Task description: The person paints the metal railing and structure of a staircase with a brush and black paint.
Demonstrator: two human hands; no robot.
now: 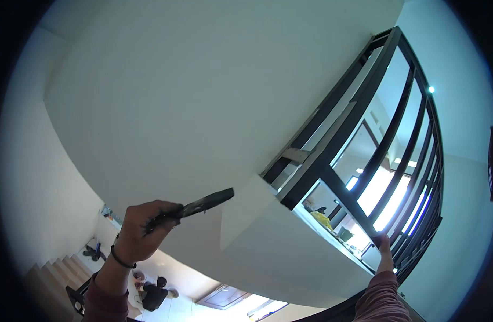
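My left hand (149, 228), with a dark band at the wrist, is closed round a dark, paint-stained brush-like tool (208, 202). The tool points right, in front of the pale wall (176, 118). At the lower right, my right hand (384, 246) is on the lower rail of the black railing (348, 193), its fingers partly hidden by the rail. Grey, unevenly coloured patches show on a piece at the railing's near end (296, 155).
Far below, a person in dark clothes (154, 296) is on the light floor near a wooden door (223, 296). Stairs (56, 276) lie at the lower left. Behind the railing, a yellow item (321, 219) rests near bright windows.
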